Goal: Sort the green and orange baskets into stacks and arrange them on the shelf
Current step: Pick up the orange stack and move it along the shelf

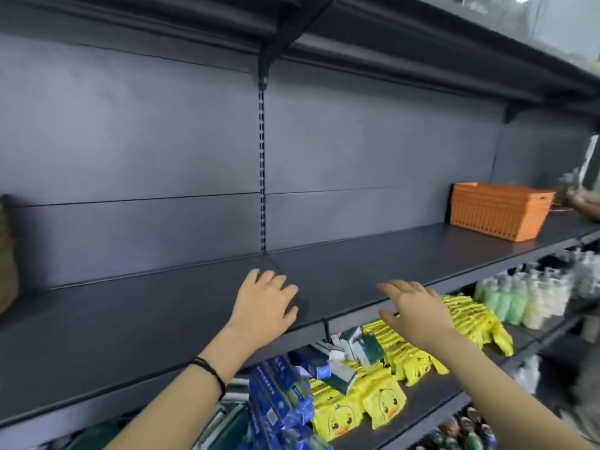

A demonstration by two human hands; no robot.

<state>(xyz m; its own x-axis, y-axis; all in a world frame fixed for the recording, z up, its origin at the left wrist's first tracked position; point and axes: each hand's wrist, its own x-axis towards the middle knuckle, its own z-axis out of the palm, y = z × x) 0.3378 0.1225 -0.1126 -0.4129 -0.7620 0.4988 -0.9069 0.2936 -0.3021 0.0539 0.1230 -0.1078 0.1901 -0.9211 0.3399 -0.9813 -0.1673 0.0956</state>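
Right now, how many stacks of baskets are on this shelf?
1: a stack of orange baskets at the right end of the dark shelf, against the back panel. No green baskets are visible; a blurred olive object at the left edge is unidentifiable.

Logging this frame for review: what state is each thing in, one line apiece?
Left hand: open, empty, resting flat on the shelf edge.
Right hand: open, empty, fingers spread near the shelf's front edge.
Orange baskets: nested in one stack, upright, at the shelf's right end.
Green baskets: none in view.
Yellow packets: piled loosely on the lower shelf.
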